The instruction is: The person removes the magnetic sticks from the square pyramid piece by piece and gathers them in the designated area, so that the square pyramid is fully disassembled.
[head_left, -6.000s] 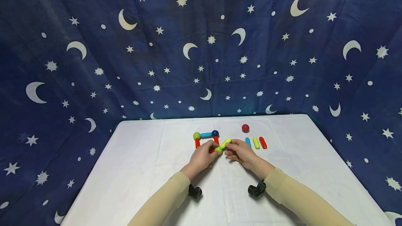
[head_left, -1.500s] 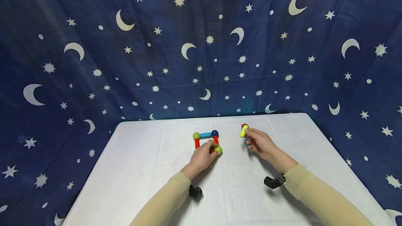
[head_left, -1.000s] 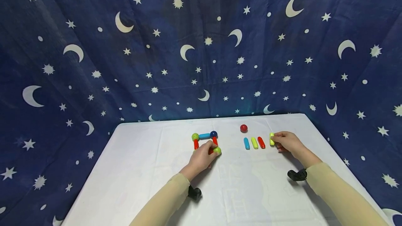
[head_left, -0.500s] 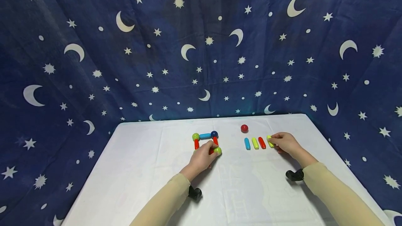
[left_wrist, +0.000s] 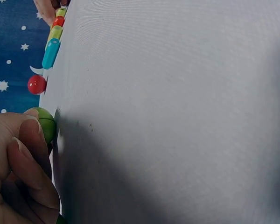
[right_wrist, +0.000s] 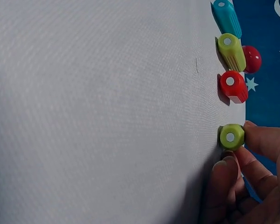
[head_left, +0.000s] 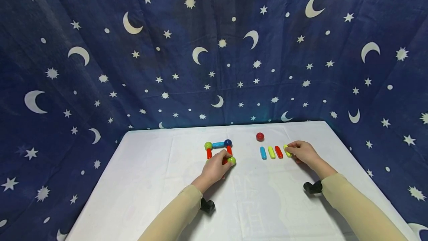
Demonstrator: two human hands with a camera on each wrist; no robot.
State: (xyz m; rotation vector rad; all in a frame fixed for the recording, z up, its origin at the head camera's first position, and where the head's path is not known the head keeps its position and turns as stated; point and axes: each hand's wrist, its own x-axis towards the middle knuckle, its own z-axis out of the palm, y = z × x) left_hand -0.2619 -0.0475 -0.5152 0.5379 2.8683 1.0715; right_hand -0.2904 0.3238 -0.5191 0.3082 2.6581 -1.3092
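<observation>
In the head view my left hand (head_left: 215,166) holds the near corner of a frame made of magnetic building rods and balls. Its thumb and finger pinch at a green ball (head_left: 231,160), also at the fingertips in the left wrist view. A blue rod (head_left: 219,145), red rods (head_left: 209,153), another green ball (head_left: 208,145) and a dark blue ball (head_left: 228,143) form the visible frame; my hand hides its near left part. On the right, my right hand (head_left: 305,153) pinches a yellow-green rod (right_wrist: 231,136) between thumb and finger, low at the tabletop.
Left of the right hand lie a blue rod (head_left: 263,153), a yellow-green rod (head_left: 271,152) and a red rod (head_left: 279,152) in a row. A red ball (head_left: 260,136) rests behind them. The white table (head_left: 260,203) ends at a starry blue curtain (head_left: 214,66).
My right hand has carried the yellow-green rod from the frame's green ball rightward, down to the right end of the row. Over the last half second it barely moves. The left hand stays put.
</observation>
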